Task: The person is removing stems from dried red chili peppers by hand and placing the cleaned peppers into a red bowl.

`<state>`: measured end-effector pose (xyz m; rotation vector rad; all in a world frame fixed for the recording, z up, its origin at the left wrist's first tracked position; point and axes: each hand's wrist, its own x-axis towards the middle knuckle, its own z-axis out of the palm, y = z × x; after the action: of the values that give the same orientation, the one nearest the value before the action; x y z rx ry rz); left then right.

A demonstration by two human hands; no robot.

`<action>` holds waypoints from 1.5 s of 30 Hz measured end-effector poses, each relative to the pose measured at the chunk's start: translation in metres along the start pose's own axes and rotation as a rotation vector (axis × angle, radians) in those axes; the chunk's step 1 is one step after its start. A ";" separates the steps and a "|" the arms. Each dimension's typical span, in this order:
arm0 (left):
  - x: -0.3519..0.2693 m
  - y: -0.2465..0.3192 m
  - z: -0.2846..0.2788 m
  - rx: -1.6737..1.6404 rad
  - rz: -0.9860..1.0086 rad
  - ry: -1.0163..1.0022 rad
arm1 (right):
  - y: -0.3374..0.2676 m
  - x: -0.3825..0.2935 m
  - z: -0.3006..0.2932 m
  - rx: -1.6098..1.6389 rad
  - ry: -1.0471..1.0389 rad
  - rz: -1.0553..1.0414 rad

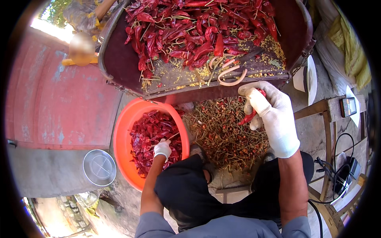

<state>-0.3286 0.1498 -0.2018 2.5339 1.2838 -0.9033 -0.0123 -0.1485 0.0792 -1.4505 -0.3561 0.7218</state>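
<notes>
My right hand [265, 110], in a white knit glove, holds a dried red chili pepper [247, 119] in its curled fingers, just below the edge of a dark red metal cart bed [190, 95]. Many dried red chilies [190, 38] with stems lie heaped in that bed beside loose yellow seeds. My left hand [162, 148], gloved too, is over the orange plastic tub [122, 148], which holds red chili pods [154, 125]. A thin stem shows at its fingers; whether they grip it I cannot tell. Between my feet spreads a heap of chili stems [229, 136].
A pair of scissors with pinkish handles [227, 73] lies at the cart's edge. At left are a round sieve [99, 167] and a red door panel [65, 104]. A wooden stool [327, 119] bears a phone [348, 107]; cables lie below. Another person sits beyond the cart.
</notes>
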 end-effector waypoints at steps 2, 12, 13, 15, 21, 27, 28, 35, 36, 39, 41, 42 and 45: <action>-0.001 -0.016 0.005 -0.035 0.073 0.151 | 0.000 0.001 0.000 0.041 -0.006 -0.011; -0.095 0.037 -0.118 -0.757 0.196 -0.041 | -0.004 0.003 -0.015 0.257 -0.012 -0.102; -0.104 0.052 -0.132 -0.731 0.245 -0.135 | -0.004 0.003 -0.017 0.262 0.003 -0.113; -0.106 0.069 -0.137 -0.539 0.483 -0.155 | -0.007 0.002 -0.021 0.274 0.032 -0.134; -0.120 0.120 -0.181 -0.330 0.696 -0.253 | -0.011 0.001 -0.031 0.345 0.057 -0.165; -0.095 0.133 -0.191 -0.473 0.668 0.008 | -0.010 0.002 -0.046 0.299 0.112 -0.234; -0.093 0.146 -0.193 -0.399 0.678 0.002 | -0.009 0.001 -0.050 0.295 0.126 -0.240; -0.063 0.210 -0.109 0.077 0.647 -0.165 | -0.010 -0.001 -0.049 0.359 0.142 -0.223; -0.055 0.211 -0.086 -0.006 0.570 -0.212 | -0.012 -0.001 -0.046 0.358 0.142 -0.220; -0.043 0.224 -0.025 -0.173 0.501 -0.273 | -0.013 -0.001 -0.046 0.346 0.131 -0.201; -0.027 0.217 0.022 -0.097 0.509 -0.256 | -0.013 -0.002 -0.040 0.366 0.119 -0.193; -0.028 0.224 0.024 -0.066 0.471 -0.305 | -0.013 -0.003 -0.041 0.360 0.128 -0.190; -0.025 0.235 0.034 -0.061 0.412 -0.367 | -0.012 -0.003 -0.041 0.333 0.141 -0.183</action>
<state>-0.1721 -0.0259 -0.2434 2.3105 0.6427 -1.1340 0.0136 -0.1817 0.0864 -1.1291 -0.2427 0.5002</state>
